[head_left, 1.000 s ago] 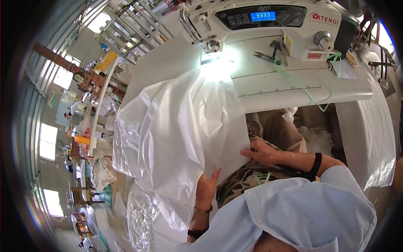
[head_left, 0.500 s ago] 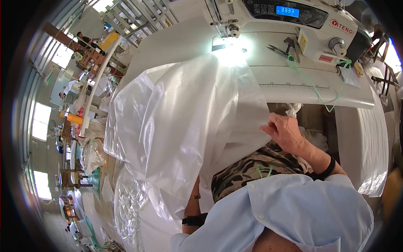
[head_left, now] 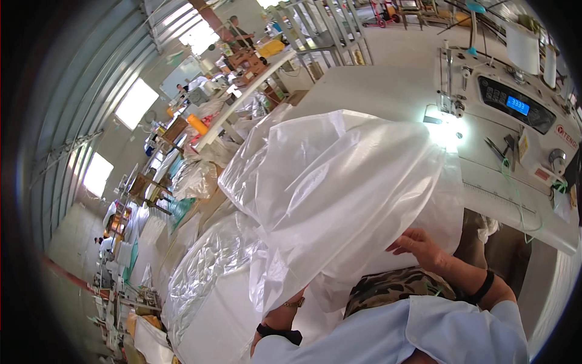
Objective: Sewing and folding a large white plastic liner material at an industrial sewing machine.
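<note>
A large, shiny white plastic sheet [head_left: 345,188] spreads from the sewing machine's lit needle area [head_left: 445,126] down over the table edge to my lap. My right hand [head_left: 422,249] is at the sheet's lower right part, its fingers bent and closed together on the material. My left forearm [head_left: 280,320], with a watch and a black band, reaches up under the sheet's lower left edge. The sheet hides the left fingers, so their grip does not show. The sewing machine [head_left: 533,115] has a lit display panel.
Scissors [head_left: 496,148] and other small tools lie on the machine table, with a green cord [head_left: 515,194] hanging beside them. Crumpled clear plastic [head_left: 206,261] is heaped at my left. Farther off are a metal rack [head_left: 327,36], work benches and several people.
The view has swung left, so the machine now sits farther right. My right hand has come onto the sheet, and my left arm has risen, lifting the sheet's lower edge.
</note>
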A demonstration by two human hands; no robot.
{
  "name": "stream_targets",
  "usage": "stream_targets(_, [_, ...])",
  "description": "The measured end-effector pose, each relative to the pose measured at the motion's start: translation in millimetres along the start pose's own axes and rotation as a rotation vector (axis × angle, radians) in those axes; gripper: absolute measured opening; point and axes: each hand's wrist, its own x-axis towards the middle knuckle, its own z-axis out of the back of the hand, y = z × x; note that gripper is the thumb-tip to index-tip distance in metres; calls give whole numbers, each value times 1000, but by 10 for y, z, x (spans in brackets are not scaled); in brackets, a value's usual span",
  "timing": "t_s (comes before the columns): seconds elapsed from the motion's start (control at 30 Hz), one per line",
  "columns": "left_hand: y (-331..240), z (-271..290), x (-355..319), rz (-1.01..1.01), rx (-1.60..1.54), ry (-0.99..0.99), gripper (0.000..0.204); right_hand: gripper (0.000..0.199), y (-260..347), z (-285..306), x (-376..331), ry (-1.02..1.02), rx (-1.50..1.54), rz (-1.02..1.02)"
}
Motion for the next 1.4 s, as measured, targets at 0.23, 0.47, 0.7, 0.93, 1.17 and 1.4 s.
stream_targets(0.23, [82, 125, 6, 35, -69, -7, 49, 42, 240, -364, 20, 83, -83, -8])
stream_targets(0.47, [50, 115, 54, 33, -163, 19, 48, 44, 395, -506, -132, 66, -421, -87])
stream_targets(0.7, [-23, 41, 78, 13, -261, 80, 47, 38, 53, -433, -82, -88, -228, 37])
stream_targets(0.93, [-227, -223, 150, -44, -352, 238, 45, 36, 89, -445, -74, -92, -190, 81])
stream_targets(1.17, [-538, -622, 137, -120, -447, 468, 44, 23, -25, -391, 29, -170, -29, 72])
stream_targets(1.4, [-745, -651, 22, -111, -514, 536, 44, 18, 167, -468, -213, -16, -145, 375])
